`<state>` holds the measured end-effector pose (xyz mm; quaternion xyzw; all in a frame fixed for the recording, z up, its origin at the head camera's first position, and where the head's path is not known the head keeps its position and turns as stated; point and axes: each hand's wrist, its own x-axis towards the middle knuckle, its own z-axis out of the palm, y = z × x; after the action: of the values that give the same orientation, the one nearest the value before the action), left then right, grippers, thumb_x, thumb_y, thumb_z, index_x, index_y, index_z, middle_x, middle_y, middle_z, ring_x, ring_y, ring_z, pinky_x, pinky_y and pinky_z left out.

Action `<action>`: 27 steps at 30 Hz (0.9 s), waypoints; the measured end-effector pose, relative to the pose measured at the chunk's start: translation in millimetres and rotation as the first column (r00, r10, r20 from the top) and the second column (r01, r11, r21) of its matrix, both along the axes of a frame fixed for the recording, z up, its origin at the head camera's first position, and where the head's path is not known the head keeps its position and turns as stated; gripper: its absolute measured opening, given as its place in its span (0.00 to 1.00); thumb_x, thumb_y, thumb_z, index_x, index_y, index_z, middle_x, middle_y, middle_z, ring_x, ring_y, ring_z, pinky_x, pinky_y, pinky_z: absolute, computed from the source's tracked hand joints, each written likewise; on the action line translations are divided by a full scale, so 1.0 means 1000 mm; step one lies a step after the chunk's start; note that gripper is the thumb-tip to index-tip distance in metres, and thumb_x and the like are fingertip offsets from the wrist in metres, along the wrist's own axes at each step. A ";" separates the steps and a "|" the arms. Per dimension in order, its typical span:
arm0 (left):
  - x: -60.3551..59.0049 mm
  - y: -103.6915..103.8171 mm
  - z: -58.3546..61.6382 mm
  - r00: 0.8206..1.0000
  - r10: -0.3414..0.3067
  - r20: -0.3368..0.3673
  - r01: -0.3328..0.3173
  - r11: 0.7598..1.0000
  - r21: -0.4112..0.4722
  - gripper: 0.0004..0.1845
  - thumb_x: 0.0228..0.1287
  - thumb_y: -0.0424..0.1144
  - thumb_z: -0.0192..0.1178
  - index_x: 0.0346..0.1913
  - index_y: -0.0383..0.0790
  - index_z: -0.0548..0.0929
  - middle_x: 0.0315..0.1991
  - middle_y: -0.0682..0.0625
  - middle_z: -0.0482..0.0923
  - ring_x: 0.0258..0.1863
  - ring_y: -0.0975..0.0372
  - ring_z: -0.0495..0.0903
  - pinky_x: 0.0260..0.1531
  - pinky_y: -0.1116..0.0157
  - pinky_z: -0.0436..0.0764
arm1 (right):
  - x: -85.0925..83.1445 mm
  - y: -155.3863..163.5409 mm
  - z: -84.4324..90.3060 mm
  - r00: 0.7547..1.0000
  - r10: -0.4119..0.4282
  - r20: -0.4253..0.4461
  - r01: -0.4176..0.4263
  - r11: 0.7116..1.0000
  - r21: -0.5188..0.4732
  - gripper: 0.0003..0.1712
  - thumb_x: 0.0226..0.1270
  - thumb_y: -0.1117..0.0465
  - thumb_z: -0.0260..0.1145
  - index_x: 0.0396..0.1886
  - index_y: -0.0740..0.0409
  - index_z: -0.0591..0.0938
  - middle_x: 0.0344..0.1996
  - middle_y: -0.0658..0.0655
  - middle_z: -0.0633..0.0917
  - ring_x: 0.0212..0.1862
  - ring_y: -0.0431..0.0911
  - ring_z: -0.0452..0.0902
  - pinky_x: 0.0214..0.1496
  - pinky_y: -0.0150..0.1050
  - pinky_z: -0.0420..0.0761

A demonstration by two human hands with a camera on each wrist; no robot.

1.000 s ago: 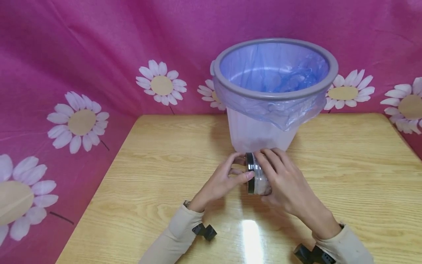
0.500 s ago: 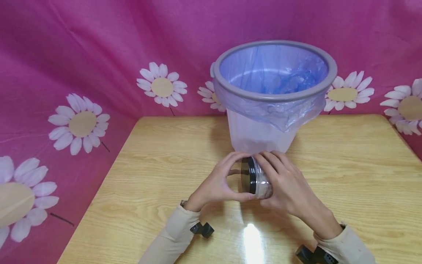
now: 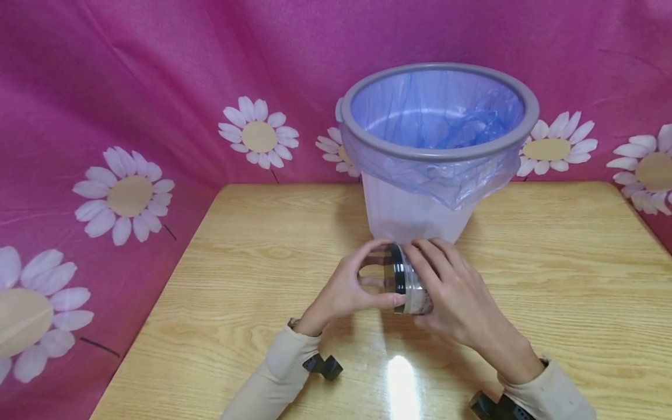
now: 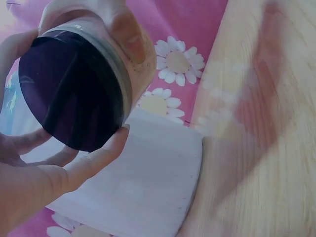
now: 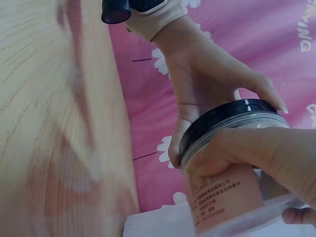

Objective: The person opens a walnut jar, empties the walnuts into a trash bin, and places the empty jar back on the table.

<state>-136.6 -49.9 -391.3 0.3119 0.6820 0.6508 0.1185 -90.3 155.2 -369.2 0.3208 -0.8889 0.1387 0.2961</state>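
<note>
the jar (image 3: 412,289) carries a label with small printed lines, too blurred to read in the right wrist view. it lies on its side above the wooden table (image 3: 236,262), at 6 o'clock of the lined bin (image 3: 438,146). the right hand (image 3: 451,297) grips its clear body; the left hand (image 3: 349,289), at 9 o'clock of the jar, curls thumb and fingers round the black lid (image 3: 397,277).

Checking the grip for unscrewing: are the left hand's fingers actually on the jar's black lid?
Touching. The right wrist view shows the left hand with fingers curled round the black lid's rim.
</note>
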 end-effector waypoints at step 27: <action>0.000 -0.002 0.000 0.993 0.012 -0.115 -0.021 0.997 -0.074 0.46 0.45 0.32 0.76 0.70 0.41 0.65 0.63 0.47 0.68 0.59 0.50 0.73 0.48 0.57 0.82 | 0.003 0.001 0.003 0.991 -0.067 0.112 0.070 0.997 -0.028 0.62 0.12 0.54 0.78 0.61 0.68 0.71 0.55 0.67 0.76 0.56 0.62 0.68 0.57 0.58 0.73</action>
<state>-136.4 -51.8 -390.9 0.3386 0.7142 0.6066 0.0854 -87.1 155.7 -366.3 0.2773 -0.9122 0.1601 0.2558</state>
